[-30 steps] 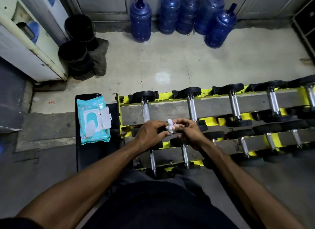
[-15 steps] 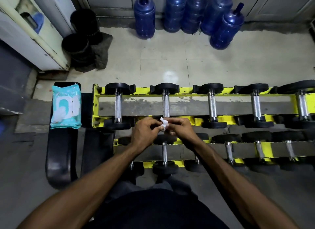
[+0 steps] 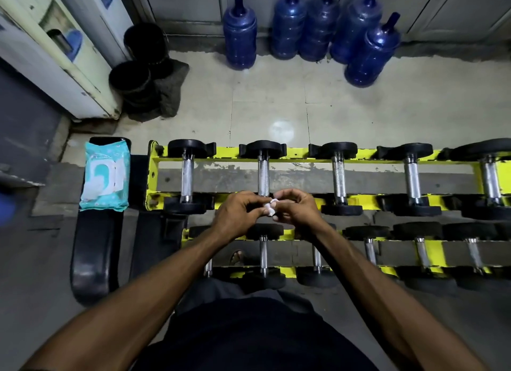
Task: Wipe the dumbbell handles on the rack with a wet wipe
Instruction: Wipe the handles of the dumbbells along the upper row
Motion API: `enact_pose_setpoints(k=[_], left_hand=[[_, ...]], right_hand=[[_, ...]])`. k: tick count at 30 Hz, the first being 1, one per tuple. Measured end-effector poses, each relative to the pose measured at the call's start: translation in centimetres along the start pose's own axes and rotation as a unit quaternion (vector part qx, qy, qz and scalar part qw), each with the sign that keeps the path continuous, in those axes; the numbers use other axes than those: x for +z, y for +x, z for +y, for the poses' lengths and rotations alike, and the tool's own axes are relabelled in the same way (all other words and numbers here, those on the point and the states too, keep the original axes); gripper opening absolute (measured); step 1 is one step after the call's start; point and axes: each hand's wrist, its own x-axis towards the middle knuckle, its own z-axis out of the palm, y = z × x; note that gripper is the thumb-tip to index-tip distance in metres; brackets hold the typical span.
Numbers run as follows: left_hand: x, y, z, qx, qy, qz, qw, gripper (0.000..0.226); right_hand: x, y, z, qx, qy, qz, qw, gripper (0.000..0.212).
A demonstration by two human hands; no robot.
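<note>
- Left hand (image 3: pixel 237 213) and right hand (image 3: pixel 297 207): fingers curled, the tips of both pinching one wet wipe (image 3: pixel 269 208) between them.
- Wet wipe: small, white and bunched, enclosed by the fingertips of both hands.
- Dumbbell handle (image 3: pixel 263 178): knurled metal, directly beyond the fingertips, second from the left on the upper tier. Contact with the wipe cannot be told.
- Rack (image 3: pixel 229 152): yellow, two tiers, the lower tier beneath the wrists.
- Wipe pack (image 3: pixel 105 177): teal, on a black bench (image 3: pixel 94 254), well left of the left-hand fingers.
</note>
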Motion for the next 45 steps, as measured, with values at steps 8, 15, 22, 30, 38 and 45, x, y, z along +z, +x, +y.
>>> enact_pose_setpoints(k=[8, 15, 22, 30, 38, 45], left_hand=[[-1.5, 3.0, -0.2, -0.167, -0.163, 0.048, 0.971, 0.007], [-1.5, 4.4, 0.1, -0.219, -0.225, 0.003, 0.949, 0.002], [-0.4, 4.2, -0.4, -0.138, 0.059, -0.054, 0.987, 0.029], [0.0, 2.6, 0.6, -0.07, 0.207, -0.04, 0.975, 0.028], [0.7, 0.8, 0.1, -0.05, 0.219, -0.008, 0.974, 0.021], [0.3, 0.6, -0.8, -0.003, 0.235, -0.026, 0.972, 0.02]], right_hand=[[2.0, 1.5, -2.0, -0.038, -0.032, -0.048, 0.998, 0.027], [1.7, 3.3, -1.3, -0.157, -0.244, 0.029, 0.956, 0.029], [-2.1, 5.9, -0.3, -0.135, -0.315, 0.085, 0.936, 0.014], [-2.3, 7.6, -1.0, -0.054, -0.458, -0.042, 0.886, 0.013], [-0.5, 9.6, 0.8, -0.046, -0.493, 0.003, 0.869, 0.006], [-1.6, 10.5, 0.5, 0.006, -0.413, -0.01, 0.911, 0.016]])
